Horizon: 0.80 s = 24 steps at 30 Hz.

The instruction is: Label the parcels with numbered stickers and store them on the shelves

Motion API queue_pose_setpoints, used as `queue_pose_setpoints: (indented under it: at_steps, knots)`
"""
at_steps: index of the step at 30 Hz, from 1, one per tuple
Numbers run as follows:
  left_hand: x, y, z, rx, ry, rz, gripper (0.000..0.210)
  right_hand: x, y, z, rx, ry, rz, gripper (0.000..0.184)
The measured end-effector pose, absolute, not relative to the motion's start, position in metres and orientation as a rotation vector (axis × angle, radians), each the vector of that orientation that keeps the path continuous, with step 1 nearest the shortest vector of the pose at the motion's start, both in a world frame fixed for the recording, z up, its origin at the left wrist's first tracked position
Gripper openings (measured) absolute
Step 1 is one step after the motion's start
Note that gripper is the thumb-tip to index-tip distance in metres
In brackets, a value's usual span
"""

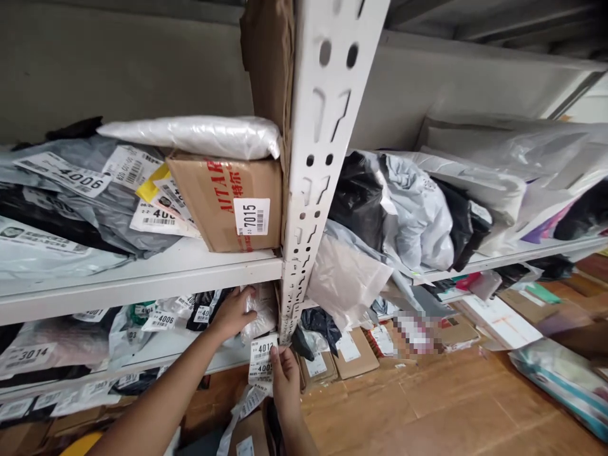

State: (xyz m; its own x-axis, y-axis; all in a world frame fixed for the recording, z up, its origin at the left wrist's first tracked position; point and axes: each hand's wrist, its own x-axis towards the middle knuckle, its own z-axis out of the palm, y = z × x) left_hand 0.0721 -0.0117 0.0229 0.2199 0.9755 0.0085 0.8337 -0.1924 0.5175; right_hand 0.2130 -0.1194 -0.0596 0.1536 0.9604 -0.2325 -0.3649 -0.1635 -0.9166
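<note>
**Hands at the lower shelf**

The left hand (234, 311) has its fingers curled onto a clear-wrapped parcel (259, 311) on the lower shelf (156, 354). The right hand (285, 377) pinches the numbered label (262, 358) hanging just below it, beside the white upright (313, 171).

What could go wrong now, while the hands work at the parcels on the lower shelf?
The left hand presses a white bag in a crowded row, so neighbouring parcels might slide off the lower shelf. The right hand pinches only the label strip, which could tear. Above, the cardboard box reaches the shelf's front edge; a bump against the upright post may shake it loose.
</note>
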Motion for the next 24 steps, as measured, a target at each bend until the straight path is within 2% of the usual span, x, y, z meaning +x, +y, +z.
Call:
queue_pose_setpoints:
  at_steps: [4, 10, 24]
  knots:
    - [0.058, -0.015, 0.014, 2.046, 1.593, 0.552, 0.024, 0.217, -0.109, -0.051, -1.151, -0.559, 1.39, 0.056]
    - [0.053, -0.022, 0.009, 2.009, 1.551, 0.627, 0.021, 0.217, -0.095, -0.038, -1.058, -0.583, 1.479, 0.044]
    - [0.051, -0.025, 0.013, 1.978, 1.528, 0.62, 0.019, 0.206, -0.084, -0.032, -0.99, -0.569, 1.515, 0.042]
